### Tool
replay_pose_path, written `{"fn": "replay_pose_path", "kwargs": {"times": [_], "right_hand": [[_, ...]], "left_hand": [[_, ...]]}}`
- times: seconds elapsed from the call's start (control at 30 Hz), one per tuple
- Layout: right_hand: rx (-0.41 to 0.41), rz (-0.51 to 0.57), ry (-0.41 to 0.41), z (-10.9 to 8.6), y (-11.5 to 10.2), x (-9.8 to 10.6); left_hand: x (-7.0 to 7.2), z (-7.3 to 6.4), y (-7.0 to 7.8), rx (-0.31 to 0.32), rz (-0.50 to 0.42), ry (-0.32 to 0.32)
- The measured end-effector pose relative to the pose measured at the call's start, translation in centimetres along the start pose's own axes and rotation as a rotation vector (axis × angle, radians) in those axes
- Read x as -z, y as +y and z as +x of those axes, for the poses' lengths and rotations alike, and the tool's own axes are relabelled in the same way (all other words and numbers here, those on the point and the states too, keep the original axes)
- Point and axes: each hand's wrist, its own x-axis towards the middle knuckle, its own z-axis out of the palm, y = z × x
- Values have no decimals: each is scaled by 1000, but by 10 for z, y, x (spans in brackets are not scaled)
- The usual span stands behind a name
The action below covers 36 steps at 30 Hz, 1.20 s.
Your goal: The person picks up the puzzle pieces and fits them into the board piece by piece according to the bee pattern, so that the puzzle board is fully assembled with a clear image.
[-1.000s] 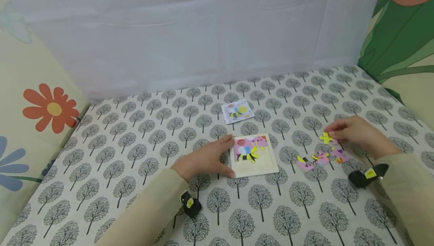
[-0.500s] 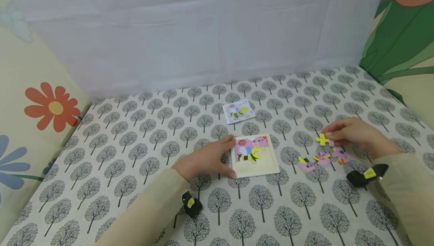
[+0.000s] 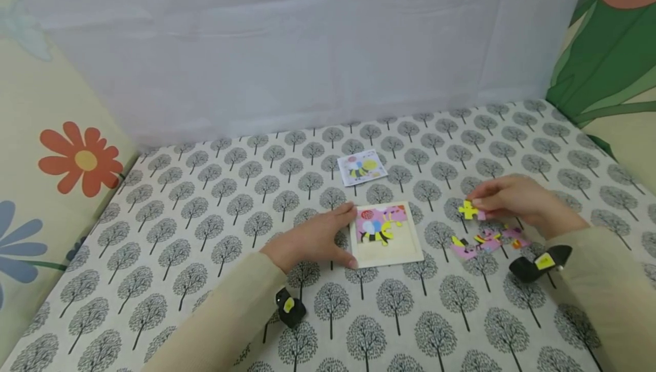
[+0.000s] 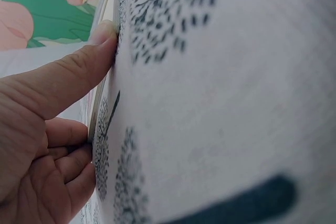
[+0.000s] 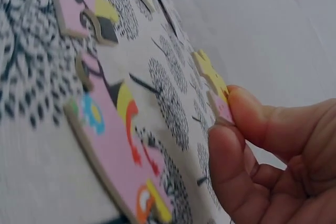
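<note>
A square jigsaw puzzle tray lies on the tablecloth, its upper part filled with bee-picture pieces and its lower part bare. My left hand holds the tray's left side, thumb at the near corner and index finger at the far one. In the left wrist view the thumb presses along the tray's edge and the other fingers are curled against it. My right hand pinches a yellow and pink puzzle piece between thumb and fingers, raised above the cloth in the right wrist view. Several loose pink pieces lie just below that hand.
A small picture card with the bee design lies behind the tray. The tree-print tablecloth covers the table, backed by a white cloth. Flower-painted panels stand at both sides.
My right hand has moved left toward the tray with the pinched puzzle piece. The left hand, tray and loose pieces stay in place.
</note>
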Motion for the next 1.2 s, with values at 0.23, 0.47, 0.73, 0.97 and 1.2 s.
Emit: {"fn": "replay_pose_path", "kwargs": {"times": [0.23, 0.47, 0.73, 0.97, 1.2], "right_hand": [[16, 29, -32, 5, -13, -13], [24, 39, -42, 9, -24, -29], [50, 65, -65, 15, -31, -45], [44, 82, -34, 19, -39, -61], [36, 75, -15, 23, -45, -73]], "left_hand": [[0, 0, 0, 5, 3, -2], [0, -1, 0, 6, 5, -1], [0, 0, 0, 10, -1, -5], [1, -1, 1, 9, -3, -1], [0, -1, 1, 5, -6, -1]]}}
